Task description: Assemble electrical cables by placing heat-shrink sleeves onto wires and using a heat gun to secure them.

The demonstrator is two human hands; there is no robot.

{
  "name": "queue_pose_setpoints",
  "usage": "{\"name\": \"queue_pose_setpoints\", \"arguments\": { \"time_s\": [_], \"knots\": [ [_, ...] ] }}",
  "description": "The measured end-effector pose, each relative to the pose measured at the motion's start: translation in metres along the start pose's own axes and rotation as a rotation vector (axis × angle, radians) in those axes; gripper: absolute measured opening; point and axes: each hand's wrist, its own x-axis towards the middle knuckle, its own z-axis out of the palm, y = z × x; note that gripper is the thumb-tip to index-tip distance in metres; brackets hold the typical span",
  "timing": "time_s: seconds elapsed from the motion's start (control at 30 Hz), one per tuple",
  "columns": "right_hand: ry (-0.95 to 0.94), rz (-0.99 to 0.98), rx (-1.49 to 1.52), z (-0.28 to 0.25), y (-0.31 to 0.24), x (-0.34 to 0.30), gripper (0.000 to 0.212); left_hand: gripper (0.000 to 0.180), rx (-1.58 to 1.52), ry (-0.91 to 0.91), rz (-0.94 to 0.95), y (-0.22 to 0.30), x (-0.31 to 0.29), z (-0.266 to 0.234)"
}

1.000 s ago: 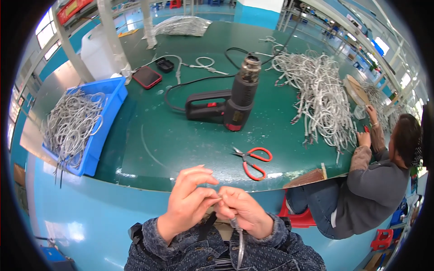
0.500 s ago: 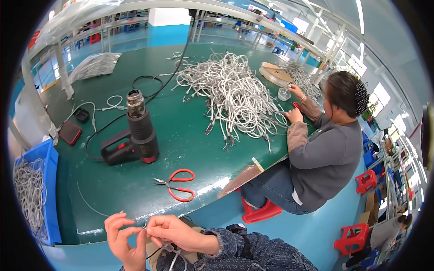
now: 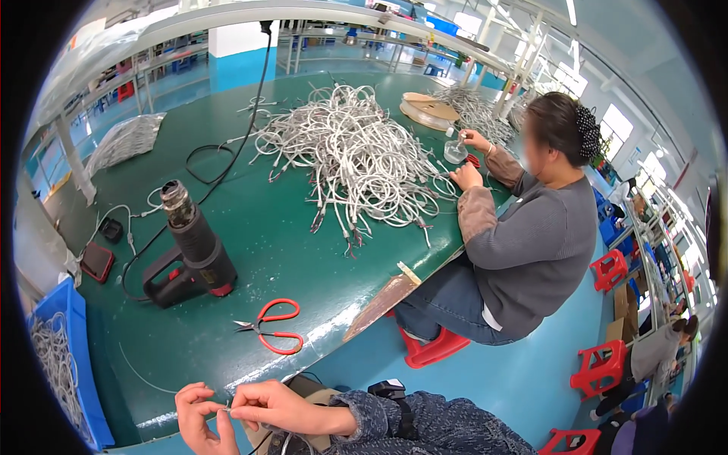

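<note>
At the table's near edge, my left hand (image 3: 199,418) and my right hand (image 3: 274,408) meet, fingertips pinched together. Between them is a tiny, thin wire end (image 3: 228,407), mostly covered by the fingers. A white cable (image 3: 287,444) hangs below my right hand, and a dark cord runs down beside it. Just beyond my hands lie red-handled scissors (image 3: 274,327), blades spread and pointing left. A black heat gun (image 3: 199,254) stands farther left with its metal nozzle upward. A thin clear strand (image 3: 136,371) curves over the tabletop near my left hand.
A large heap of white cables (image 3: 356,159) covers the middle of the green table (image 3: 288,250). To the left is a blue bin (image 3: 72,334) of cables. At the right a seated co-worker (image 3: 531,227) handles a small clear bottle (image 3: 456,151) beside a spool (image 3: 428,111).
The view has shifted, so table items appear farther left and my hands lower. Both hands keep their pinch together. The co-worker's hand stays at the clear bottle, whose upper part now shows.
</note>
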Motion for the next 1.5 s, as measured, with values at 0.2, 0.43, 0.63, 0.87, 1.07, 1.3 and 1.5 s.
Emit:
{"name": "queue_pose_setpoints", "arguments": {
  "time_s": [0.2,0.43,0.63,0.87,1.07,1.3,1.5],
  "knots": [
    [0.095,-0.172,-0.194,-0.002,-0.001,-0.002,0.018,0.005,-0.017,-0.057,-0.014,0.005,0.003,0.002],
    [0.122,-0.318,-0.315,-0.006,0.002,-0.003,0.018,0.013,-0.218,-0.145,-0.113,-0.025,0.004,0.006],
    [0.125,-0.359,-0.305,-0.008,0.010,-0.003,0.017,0.009,-0.554,-0.241,-0.354,-0.012,0.004,0.006],
    [0.134,-0.377,-0.327,-0.012,0.014,-0.003,0.016,0.011,-0.641,-0.244,-0.421,-0.013,0.004,0.009],
    [0.118,-0.359,-0.341,-0.013,0.010,-0.004,0.015,0.010,-0.604,-0.222,-0.418,-0.009,0.004,0.010],
    [0.081,-0.301,-0.246,-0.011,0.007,-0.003,0.014,0.009,-0.744,-0.231,-0.414,-0.021,0.004,0.012],
    [0.074,-0.239,-0.263,-0.013,0.006,-0.001,0.013,0.009,-0.766,-0.236,-0.432,-0.029,0.003,0.011]
  ]
}}
